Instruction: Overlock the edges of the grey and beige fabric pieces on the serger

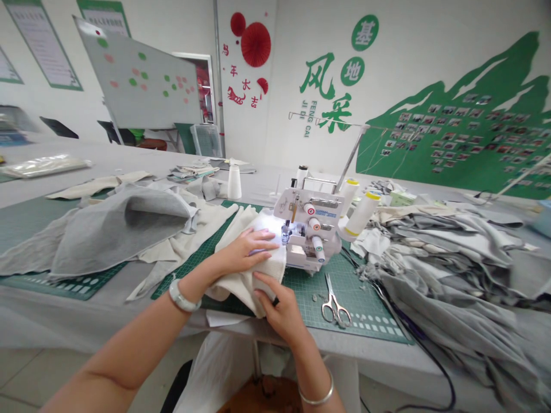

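Observation:
A cream piece of fabric (232, 284) lies at the lit needle area of a white overlock sewing machine (297, 261). My left hand (245, 250) rests flat on the fabric just left of the presser foot, its fingers stretched toward the machine. Nearer the table edge, my right hand (278, 307) grips the fabric's front edge, with the thumb on the near side and the fingers partly hidden. White thread cones (362, 213) with yellow ends stand behind the machine.
Silver scissors (334, 304) lie on the green cutting mat (307, 298), right of my right hand. Grey and cream cloth is heaped at the right (465, 269), beside a black cable (447, 373). More grey fabric (120, 229) covers the left side. A white cone (235, 182) stands behind.

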Available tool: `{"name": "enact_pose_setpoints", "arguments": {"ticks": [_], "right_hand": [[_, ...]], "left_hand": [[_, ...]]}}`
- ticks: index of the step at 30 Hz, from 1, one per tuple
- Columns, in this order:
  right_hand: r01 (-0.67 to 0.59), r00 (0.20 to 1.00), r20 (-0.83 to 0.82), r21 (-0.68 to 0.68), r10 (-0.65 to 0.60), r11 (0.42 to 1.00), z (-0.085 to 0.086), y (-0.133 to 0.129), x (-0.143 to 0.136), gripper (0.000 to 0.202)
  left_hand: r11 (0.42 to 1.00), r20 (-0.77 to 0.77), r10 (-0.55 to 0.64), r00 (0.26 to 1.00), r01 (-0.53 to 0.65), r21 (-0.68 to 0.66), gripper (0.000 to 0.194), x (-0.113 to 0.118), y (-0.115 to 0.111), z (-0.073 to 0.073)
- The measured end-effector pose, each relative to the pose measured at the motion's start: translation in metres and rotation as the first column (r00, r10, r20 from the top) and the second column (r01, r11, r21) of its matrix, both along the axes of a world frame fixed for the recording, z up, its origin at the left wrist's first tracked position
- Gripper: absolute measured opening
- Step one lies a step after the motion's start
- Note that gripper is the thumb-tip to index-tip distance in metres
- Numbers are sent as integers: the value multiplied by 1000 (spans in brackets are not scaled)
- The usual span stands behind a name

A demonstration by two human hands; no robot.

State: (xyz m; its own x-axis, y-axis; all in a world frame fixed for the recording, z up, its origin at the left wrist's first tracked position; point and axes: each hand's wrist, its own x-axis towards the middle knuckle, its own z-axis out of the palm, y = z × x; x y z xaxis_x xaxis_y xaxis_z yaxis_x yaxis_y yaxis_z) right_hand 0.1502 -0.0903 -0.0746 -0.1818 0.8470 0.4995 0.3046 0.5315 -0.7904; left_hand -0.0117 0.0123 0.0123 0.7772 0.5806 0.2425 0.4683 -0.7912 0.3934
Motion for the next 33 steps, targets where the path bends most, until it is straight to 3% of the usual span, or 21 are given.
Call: {"name": "enact_pose_setpoints", "arguments": {"ticks": [7, 12, 16, 24, 30, 33], "right_hand": [[10, 1000, -8, -15, -11, 1000, 0, -1, -1, 35], [-3, 1000, -15, -31, 2, 1000, 2, -2, -2, 32], [-8, 1000, -21, -30, 7, 1000, 3, -3, -4, 25], [12, 980, -191, -208, -52, 978, -13, -18, -13, 35], [308, 940, -137, -55, -313, 950, -2, -27, -13, 31], [383, 911, -159, -16, -380, 924, 3, -28, -11, 25]], "left_hand": [[999, 7, 5, 1000, -6, 41, 36, 3, 5, 2], [979, -13, 7, 1000, -4, 202, 32, 7, -21, 10], [973, -5, 31, 1000, -29, 229, 36, 10, -35, 7], [989, 70, -20, 997, 10, 146, 34, 2, -14, -4], [985, 60, -14, 998, 3, 174, 37, 1, -10, -8], [974, 36, -5, 999, -3, 225, 38, 2, -11, -10]]}}
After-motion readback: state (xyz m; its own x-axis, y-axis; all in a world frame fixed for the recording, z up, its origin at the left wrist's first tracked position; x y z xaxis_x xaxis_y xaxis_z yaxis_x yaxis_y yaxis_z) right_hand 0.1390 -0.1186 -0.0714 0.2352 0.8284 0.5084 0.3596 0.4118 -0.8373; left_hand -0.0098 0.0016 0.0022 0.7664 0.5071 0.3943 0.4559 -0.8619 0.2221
